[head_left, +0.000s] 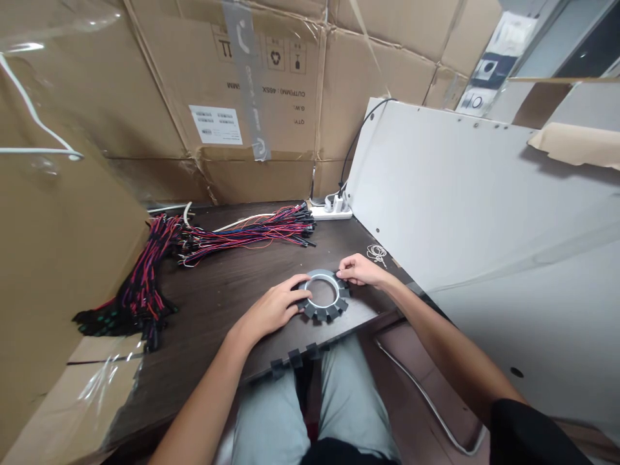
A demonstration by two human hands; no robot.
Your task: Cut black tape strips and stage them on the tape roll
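Note:
A grey tape roll (323, 274) with a pale inner core lies flat on the dark table, short dark tape pieces (329, 314) sticking out around its rim. My left hand (281, 302) grips the roll's left side, fingers over the ring. At its upper right edge, my right hand (361, 270) is closed in a pinch on a small dark tape piece (341, 274), partly covered by the fingertips. More dark tape pieces (295, 358) hang along the table's front edge, in front of my lap.
Bundles of red, purple and black wires (252, 231) lie at the back and left of the dark table (213, 303). A white power strip (332, 212) and a coiled thin cord (376, 253) sit further right. Cardboard boxes (271, 129) and a white panel (450, 206) enclose the table.

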